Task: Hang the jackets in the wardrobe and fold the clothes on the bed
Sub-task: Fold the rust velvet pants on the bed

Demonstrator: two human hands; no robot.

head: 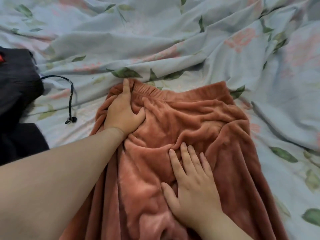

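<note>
A rust-orange fleece garment with an elastic waistband (225, 135) lies wrinkled on the bed, waistband at the far end. My left hand (123, 111) lies on its upper left corner by the waistband, fingers stretched along the edge and thumb pressed into the fleece. My right hand (192, 181) lies flat on the middle of the garment with fingers spread and straight, pressing it down.
A rumpled floral bedsheet (173, 40) covers the bed all around. A dark garment (17, 87) with a black drawstring (71, 94) sits at the left edge, and a red patch shows at its upper left corner.
</note>
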